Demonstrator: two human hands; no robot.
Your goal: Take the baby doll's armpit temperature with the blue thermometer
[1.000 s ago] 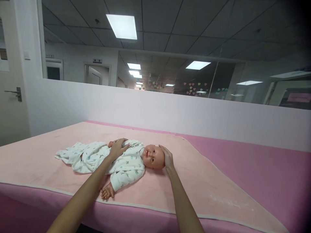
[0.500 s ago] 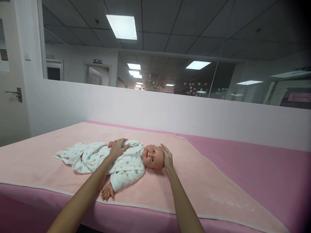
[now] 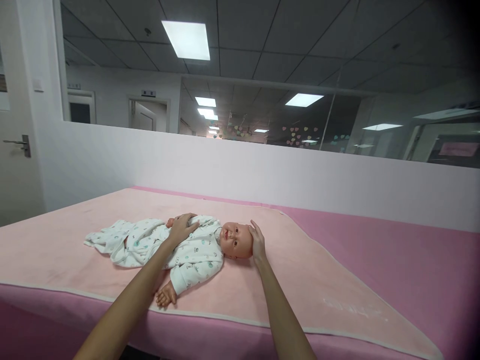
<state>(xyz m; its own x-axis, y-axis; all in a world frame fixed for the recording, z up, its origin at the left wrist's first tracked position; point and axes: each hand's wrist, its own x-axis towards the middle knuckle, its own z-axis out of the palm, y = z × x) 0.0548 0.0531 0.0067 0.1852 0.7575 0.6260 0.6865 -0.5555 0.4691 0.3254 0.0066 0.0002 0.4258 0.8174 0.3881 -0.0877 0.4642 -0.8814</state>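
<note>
A baby doll (image 3: 200, 252) lies on its back across the bed, its head to the right and its legs to the left. White printed clothes (image 3: 140, 245) cover its body, arms and legs. My left hand (image 3: 183, 227) rests flat on the doll's belly with the fingers stretched out. Against the top of the doll's head (image 3: 240, 241) lies my right hand (image 3: 258, 242), palm cupped to it and fingers extended. One doll hand (image 3: 165, 295) sticks out of its sleeve near the front edge.
Beneath the doll, a peach blanket (image 3: 300, 280) with a pale border lies over a pink mattress (image 3: 412, 250). A low white wall (image 3: 243, 170) with a window above it runs along the back. At the far left stands a door (image 3: 18, 170) with a lever handle.
Both hands keep their places on the doll's belly and head. Only the camera view has shifted very slightly.
</note>
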